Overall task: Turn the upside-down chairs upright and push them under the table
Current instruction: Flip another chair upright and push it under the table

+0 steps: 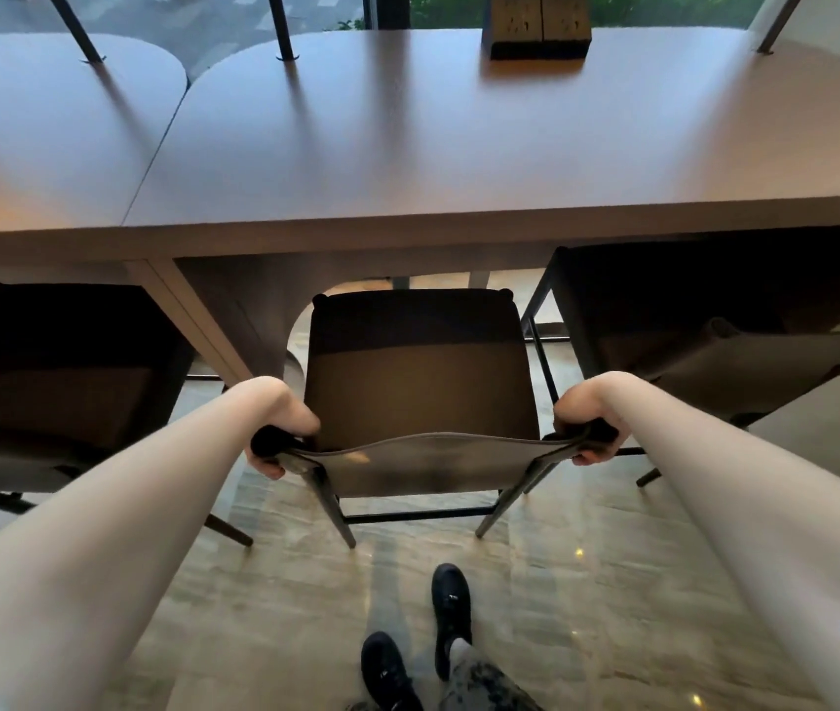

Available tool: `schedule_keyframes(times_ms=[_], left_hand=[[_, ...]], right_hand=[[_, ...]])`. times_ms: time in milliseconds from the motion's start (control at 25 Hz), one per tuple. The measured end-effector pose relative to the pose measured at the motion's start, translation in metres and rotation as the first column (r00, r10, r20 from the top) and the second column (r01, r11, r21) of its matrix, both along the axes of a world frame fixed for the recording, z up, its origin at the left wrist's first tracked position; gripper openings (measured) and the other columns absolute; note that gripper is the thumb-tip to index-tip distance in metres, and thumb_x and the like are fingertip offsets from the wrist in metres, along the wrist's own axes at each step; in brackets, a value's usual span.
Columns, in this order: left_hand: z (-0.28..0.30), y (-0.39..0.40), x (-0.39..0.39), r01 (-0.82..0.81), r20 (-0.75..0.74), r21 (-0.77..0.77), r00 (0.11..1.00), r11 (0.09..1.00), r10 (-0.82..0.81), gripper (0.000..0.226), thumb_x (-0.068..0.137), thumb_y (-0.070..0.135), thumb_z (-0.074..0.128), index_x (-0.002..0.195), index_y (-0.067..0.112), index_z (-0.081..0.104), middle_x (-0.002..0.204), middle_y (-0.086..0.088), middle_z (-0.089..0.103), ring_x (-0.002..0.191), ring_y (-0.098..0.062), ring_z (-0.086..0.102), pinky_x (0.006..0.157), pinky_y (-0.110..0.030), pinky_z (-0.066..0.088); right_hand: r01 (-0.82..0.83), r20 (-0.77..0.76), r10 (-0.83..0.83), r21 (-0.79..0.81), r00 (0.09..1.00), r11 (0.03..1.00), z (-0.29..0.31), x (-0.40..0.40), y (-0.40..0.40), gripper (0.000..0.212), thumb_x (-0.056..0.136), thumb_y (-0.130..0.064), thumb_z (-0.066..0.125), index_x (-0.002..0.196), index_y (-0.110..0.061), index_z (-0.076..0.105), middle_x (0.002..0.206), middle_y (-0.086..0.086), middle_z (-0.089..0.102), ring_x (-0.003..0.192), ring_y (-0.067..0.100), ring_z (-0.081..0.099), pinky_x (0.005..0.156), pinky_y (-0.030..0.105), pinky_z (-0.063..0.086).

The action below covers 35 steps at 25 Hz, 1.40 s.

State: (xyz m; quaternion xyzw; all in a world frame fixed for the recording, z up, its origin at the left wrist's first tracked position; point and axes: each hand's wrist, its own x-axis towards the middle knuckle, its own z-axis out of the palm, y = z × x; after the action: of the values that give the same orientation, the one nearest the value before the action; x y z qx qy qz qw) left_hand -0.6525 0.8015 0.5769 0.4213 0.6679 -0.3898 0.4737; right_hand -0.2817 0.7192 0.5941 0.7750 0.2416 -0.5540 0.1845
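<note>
the left hand (282,428) and right hand (584,425) clamped their fingers on the backrest corners of the upright dark metal-legged chair (420,382), its seat partly beneath the long brown tabletop's (407,161) near edge.

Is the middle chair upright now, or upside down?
Upright: the middle chair shows its seat facing up, legs on the floor, both hands gripping its backrest.

Under each grip the chair (420,392) has a matt, cloth-like backrest and a dull padded seat on thin dark metal legs, ahead lies the smooth satin desk (407,156), and below is the glossy, stone-veined floor (587,582).
</note>
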Motion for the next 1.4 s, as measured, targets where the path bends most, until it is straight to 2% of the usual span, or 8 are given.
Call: schedule_keyframes(times_ms=[240,520,680,840,1040,1120,1280,1400], left_hand=[[-0.018,0.007,-0.008,-0.140,0.033,-0.030,0.989,0.990,0.141,0.034,0.099,0.031,0.051,0.105,-0.001,0.063,0.100,-0.019,0.066,0.068,-0.025,0.067,0.054,-0.028,0.059],[-0.033,0.011,-0.010,-0.278,0.095,-0.121,0.952,0.953,0.290,0.032,0.097,0.030,0.056,0.112,0.002,0.057,0.109,-0.014,0.055,0.075,-0.024,0.062,0.063,-0.030,0.059],[-0.039,0.010,-0.014,-0.527,0.101,-0.159,0.833,0.835,0.544,0.044,0.094,0.035,0.062,0.108,-0.005,0.054,0.095,-0.019,0.058,0.076,-0.030,0.063,0.057,-0.037,0.062],[-0.047,0.006,-0.019,-0.670,0.156,-0.174,0.705,0.721,0.692,0.046,0.092,0.029,0.067,0.120,-0.004,0.050,0.106,-0.025,0.059,0.086,-0.039,0.068,0.065,-0.047,0.062],[-0.067,0.002,-0.026,-0.742,0.215,-0.218,0.598,0.634,0.772,0.047,0.087,0.020,0.073,0.124,0.002,0.051,0.117,-0.028,0.060,0.098,-0.044,0.069,0.079,-0.050,0.057],[-0.072,0.006,-0.027,-0.711,0.239,-0.244,0.615,0.659,0.752,0.052,0.085,0.022,0.075,0.125,-0.002,0.053,0.111,-0.029,0.066,0.092,-0.042,0.070,0.081,-0.049,0.058],[-0.078,0.013,-0.025,-0.566,0.281,-0.243,0.737,0.788,0.615,0.052,0.091,0.032,0.070,0.126,-0.004,0.056,0.107,-0.029,0.072,0.084,-0.040,0.074,0.086,-0.044,0.058],[-0.090,0.016,-0.026,-0.536,0.307,-0.216,0.756,0.816,0.578,0.050,0.090,0.033,0.071,0.125,0.000,0.059,0.109,-0.027,0.072,0.094,-0.040,0.071,0.101,-0.046,0.052]], right_hand=[[0.038,-0.105,-0.054,-0.146,0.993,0.989,-0.016,0.009,0.011,0.016,0.093,-0.005,0.045,0.093,0.004,0.059,0.076,0.019,0.063,0.053,0.027,0.063,0.046,0.026,0.053],[0.377,-0.248,-0.424,-0.217,0.871,0.901,-0.049,0.026,0.009,0.023,0.094,-0.015,0.062,0.107,0.003,0.056,0.081,0.027,0.071,0.078,0.035,0.071,0.068,0.041,0.063],[0.475,-0.314,-0.532,-0.242,0.787,0.846,-0.068,0.030,0.009,0.056,0.086,-0.025,0.076,0.130,0.001,0.054,0.119,0.023,0.065,0.104,0.034,0.068,0.095,0.040,0.055],[0.401,-0.338,-0.465,-0.245,0.818,0.883,-0.073,0.025,0.011,0.058,0.089,-0.025,0.073,0.138,-0.002,0.050,0.118,0.025,0.062,0.085,0.038,0.073,0.074,0.047,0.062],[0.518,-0.346,-0.559,-0.210,0.754,0.829,-0.089,0.032,0.009,0.057,0.084,-0.016,0.076,0.134,0.002,0.053,0.123,0.028,0.064,0.111,0.037,0.066,0.101,0.040,0.051],[0.445,-0.359,-0.485,-0.192,0.798,0.875,-0.092,0.032,0.012,0.053,0.085,-0.023,0.076,0.129,0.001,0.058,0.119,0.023,0.068,0.109,0.031,0.068,0.100,0.033,0.051],[0.283,-0.377,-0.281,-0.051,0.882,0.958,-0.096,0.031,0.014,0.055,0.086,-0.041,0.071,0.122,0.000,0.066,0.098,0.016,0.074,0.077,0.027,0.071,0.066,0.026,0.057],[0.304,-0.324,-0.283,0.012,0.903,0.953,-0.103,0.033,0.014,0.054,0.080,-0.038,0.079,0.120,-0.003,0.068,0.105,0.015,0.073,0.081,0.026,0.068,0.074,0.028,0.053]])
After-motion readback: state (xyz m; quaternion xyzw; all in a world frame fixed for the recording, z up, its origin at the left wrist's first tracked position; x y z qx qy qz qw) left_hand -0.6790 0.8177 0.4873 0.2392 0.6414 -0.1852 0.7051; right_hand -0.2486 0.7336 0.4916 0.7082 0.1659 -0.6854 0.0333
